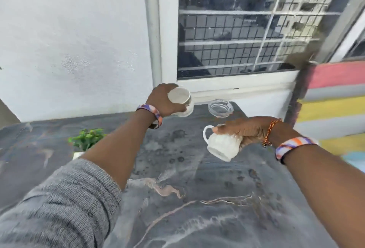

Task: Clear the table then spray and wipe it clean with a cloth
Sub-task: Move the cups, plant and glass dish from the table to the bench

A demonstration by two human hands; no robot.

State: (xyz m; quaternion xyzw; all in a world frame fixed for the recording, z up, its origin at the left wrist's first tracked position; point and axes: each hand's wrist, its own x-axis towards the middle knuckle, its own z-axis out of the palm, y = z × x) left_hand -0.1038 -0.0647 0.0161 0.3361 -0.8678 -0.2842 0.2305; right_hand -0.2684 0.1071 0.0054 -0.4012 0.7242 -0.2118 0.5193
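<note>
Above a dark grey marbled stone table (197,218), left hand (162,99) gripping a tilted white ceramic mug (180,100), right hand (243,130) curled round a white handled teacup (222,146), clear glass dish (220,107) resting beyond, small green potted plant (87,140) at left.

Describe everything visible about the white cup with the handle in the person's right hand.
The white handled cup looks ceramic, with a faintly embossed body and a looped handle pointing left. It is tipped, base facing down and toward the camera, and held in the air above the dark marbled table. The right hand grips it from above at the rim, fingers curled over the top. Its inside is hidden, so any contents cannot be told.
</note>
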